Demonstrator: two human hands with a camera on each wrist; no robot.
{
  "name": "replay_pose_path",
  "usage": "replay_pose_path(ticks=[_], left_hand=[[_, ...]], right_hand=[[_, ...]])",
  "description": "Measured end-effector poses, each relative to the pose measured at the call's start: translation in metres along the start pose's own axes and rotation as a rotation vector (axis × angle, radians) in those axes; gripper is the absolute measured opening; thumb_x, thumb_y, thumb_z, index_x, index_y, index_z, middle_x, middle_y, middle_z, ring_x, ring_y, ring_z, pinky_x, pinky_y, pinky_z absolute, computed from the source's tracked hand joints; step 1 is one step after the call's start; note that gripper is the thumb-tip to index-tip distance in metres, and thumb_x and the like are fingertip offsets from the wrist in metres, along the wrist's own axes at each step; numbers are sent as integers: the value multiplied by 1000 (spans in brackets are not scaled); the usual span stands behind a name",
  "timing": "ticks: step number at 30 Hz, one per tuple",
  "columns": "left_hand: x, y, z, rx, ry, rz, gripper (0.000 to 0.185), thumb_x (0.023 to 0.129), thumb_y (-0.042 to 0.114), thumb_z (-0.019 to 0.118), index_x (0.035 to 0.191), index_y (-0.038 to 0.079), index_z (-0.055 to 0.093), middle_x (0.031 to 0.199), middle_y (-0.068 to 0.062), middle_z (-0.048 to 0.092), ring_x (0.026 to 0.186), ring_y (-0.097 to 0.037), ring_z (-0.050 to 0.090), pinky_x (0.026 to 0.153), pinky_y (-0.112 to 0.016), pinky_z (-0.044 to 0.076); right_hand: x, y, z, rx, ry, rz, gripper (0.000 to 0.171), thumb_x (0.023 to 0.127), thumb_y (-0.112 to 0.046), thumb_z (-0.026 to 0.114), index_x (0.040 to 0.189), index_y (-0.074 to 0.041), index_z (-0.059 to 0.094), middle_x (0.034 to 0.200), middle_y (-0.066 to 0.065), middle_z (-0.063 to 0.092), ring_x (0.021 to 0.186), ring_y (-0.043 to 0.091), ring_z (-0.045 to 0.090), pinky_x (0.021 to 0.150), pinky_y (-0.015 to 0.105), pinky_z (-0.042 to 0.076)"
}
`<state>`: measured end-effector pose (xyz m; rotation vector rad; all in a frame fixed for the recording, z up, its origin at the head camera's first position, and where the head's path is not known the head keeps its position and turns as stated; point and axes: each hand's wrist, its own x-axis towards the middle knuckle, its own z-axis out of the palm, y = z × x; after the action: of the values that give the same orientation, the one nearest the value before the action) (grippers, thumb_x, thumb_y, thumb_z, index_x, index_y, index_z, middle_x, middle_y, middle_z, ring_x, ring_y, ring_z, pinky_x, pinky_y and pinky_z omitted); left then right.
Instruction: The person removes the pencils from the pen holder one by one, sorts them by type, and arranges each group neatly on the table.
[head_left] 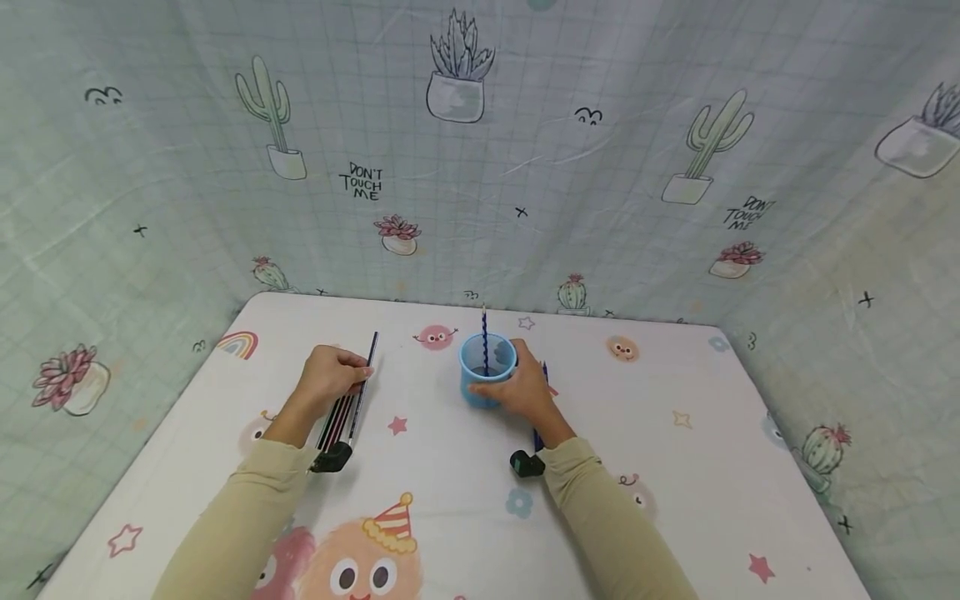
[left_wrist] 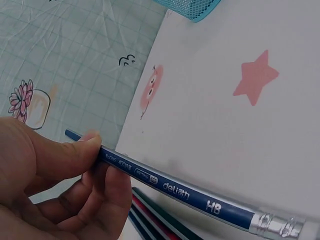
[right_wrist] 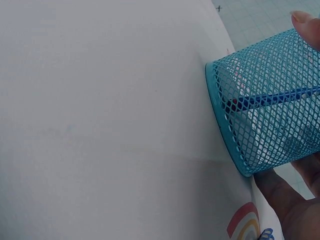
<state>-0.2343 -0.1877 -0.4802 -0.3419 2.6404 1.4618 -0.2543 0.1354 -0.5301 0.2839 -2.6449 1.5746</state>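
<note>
My left hand (head_left: 333, 375) pinches a dark blue HB pencil (left_wrist: 190, 195) between thumb and fingers, its silver ferrule and white eraser end toward me. Under that hand several dark pencils (head_left: 336, 422), one with a red side, lie side by side on the table. My right hand (head_left: 527, 390) grips the light blue mesh pencil cup (head_left: 476, 395) from its right side, thumb and fingers around the wall. Inside the cup a blue patterned pencil (head_left: 484, 333) stands nearly upright, its top above the rim. The right wrist view shows its lower end near the cup's base.
Blue pencils (head_left: 537, 440) lie on the table beside my right wrist, partly hidden by the hand and forearm. A white cloth with cartoon prints covers the table (head_left: 435, 517). Cactus-printed curtains (head_left: 480, 208) hang behind it and at both sides.
</note>
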Motion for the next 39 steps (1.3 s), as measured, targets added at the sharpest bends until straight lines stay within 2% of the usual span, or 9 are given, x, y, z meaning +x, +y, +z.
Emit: replay_pose_path(ticks=[6,15,22,30,34,39], left_hand=[[-2,-9,0,22,18,-58,25,96,10,74,113,-8,75,125,-30,68,70,-10,68,65,-24,62],[-2,-19,3,64,48,-96,21,90,10,80,103,-7,76,101,-22,76,64,-10,69,62,-26,62],[-3,-24,4,148,63,-63,18,86,8,82,96,-7,78,100,-27,75,60,-9,68,57,-23,59],[-2,-27,5,260,98,-18,14,82,10,84,85,-1,76,79,-14,77,53,-9,68,54,-24,54],[-2,-27,6,319,127,9,12,81,11,84,82,2,75,75,-11,76,58,-13,68,56,-27,49],[-3,-27,6,371,154,42,13,81,12,83,79,3,74,81,-13,75,70,-23,66,61,-33,46]], right_hand=[[-1,-2,-1,7,-9,4,89,71,-32,98,142,-10,49,141,11,61,135,33,57,112,57,50],[-3,-2,-1,5,0,12,89,71,-32,98,142,-10,49,142,11,61,135,33,57,113,57,50],[-4,-3,-1,8,2,10,89,71,-32,98,142,-10,49,141,11,61,135,32,57,113,57,50],[-4,-1,0,12,0,16,90,70,-32,98,142,-10,49,142,11,61,136,33,57,113,57,50],[-4,-2,0,11,2,15,89,70,-32,98,141,-10,49,142,11,61,135,33,57,113,57,50],[-5,-2,0,11,1,11,88,71,-32,98,141,-10,49,142,11,61,135,33,57,113,57,50]])
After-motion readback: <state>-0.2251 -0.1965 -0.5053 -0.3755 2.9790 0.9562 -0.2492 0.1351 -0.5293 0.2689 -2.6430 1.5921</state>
